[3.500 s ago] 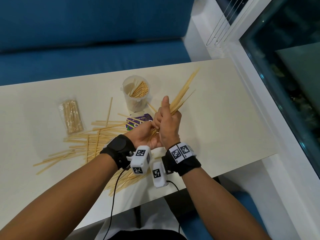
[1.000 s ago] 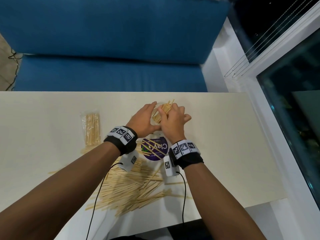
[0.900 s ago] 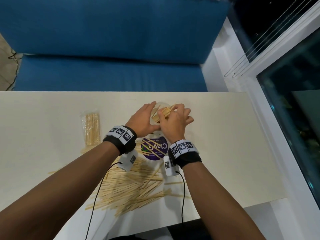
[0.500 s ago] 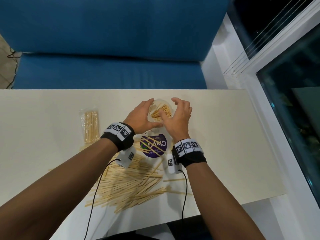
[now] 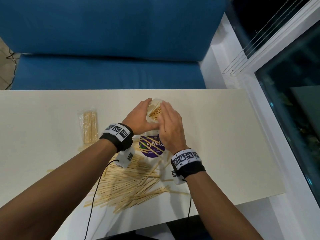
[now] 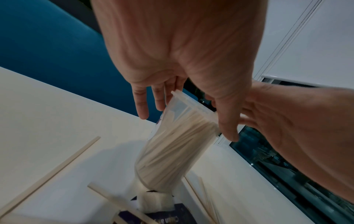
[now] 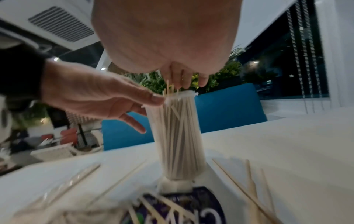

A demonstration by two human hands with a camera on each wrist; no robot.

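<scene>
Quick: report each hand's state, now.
Left hand: open, thumb at the cup rim.
Right hand: open, straight fingers over the sticks in it.

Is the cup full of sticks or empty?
Nearly full: sticks pack the cup from base to rim, and a few tips poke out above it.
</scene>
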